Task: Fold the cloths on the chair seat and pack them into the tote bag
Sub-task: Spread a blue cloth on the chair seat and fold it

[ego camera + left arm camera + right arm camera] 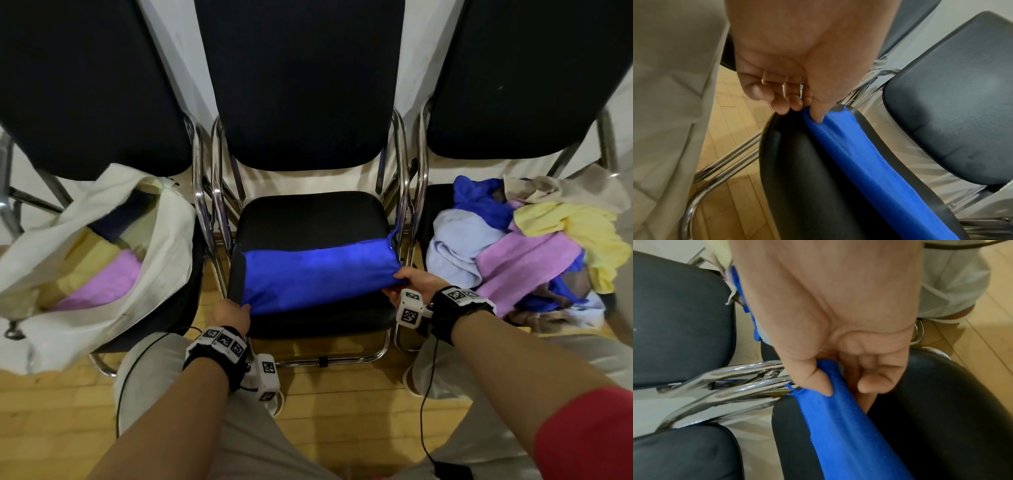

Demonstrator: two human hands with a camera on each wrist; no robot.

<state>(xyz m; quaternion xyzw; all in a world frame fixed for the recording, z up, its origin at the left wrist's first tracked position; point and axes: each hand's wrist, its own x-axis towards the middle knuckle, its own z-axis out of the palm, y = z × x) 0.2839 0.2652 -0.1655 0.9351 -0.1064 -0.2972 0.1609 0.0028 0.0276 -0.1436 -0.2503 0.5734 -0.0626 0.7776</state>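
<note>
A blue cloth (315, 274) lies folded in a band across the black seat (308, 219) of the middle chair. My left hand (233, 313) pinches its near left corner, thumb on top of the blue cloth (859, 155). My right hand (411, 282) grips the near right corner, thumb over the blue cloth (840, 426) and fingers curled beneath. A white tote bag (164, 240) sits open on the left chair with pink and yellow cloths inside. A loose pile of cloths (534, 246) covers the right chair seat.
Three black chairs with chrome frames (205, 212) stand side by side against a white wall. The floor (342, 394) is light wood. My knees in light trousers (154, 370) are close to the middle chair's front edge.
</note>
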